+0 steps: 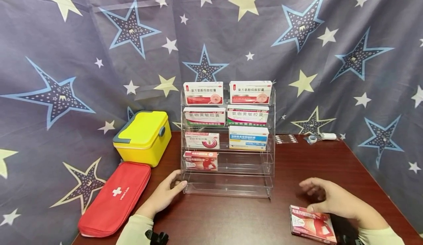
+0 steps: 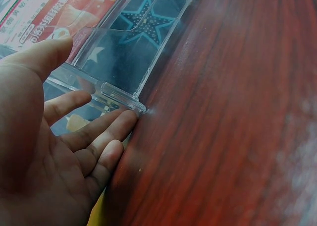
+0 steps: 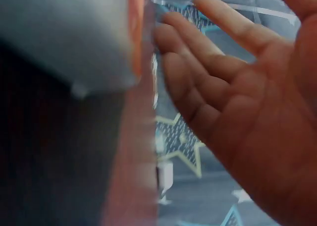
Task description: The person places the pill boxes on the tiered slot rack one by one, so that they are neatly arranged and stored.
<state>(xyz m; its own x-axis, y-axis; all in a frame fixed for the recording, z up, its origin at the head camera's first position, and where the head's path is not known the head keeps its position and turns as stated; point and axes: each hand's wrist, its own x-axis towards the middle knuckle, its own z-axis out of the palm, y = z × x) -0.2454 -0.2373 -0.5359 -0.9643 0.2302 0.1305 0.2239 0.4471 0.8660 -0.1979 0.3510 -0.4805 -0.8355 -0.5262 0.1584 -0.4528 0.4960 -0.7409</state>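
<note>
Head view: the left hand rests with relaxed, nearly straight fingers against the lower left corner of the clear acrylic rack, holding nothing. The rack's stepped tiers carry flat cardboard medicine boxes; just above the left fingertips one red box sits on the lowest filled tier. The right hand hovers loosely spread and empty over a pink-red medicine box lying flat on the glossy dark wooden table. Left of the left hand lie a soft red first-aid pouch and a yellow plastic case.

Left wrist view: it alone shows the fingertips touching the rack's moulded corner, and the table's streaked grain.

Right wrist view: the open palm fills the frame, fingers apart; the box beside it is a blur.
</note>
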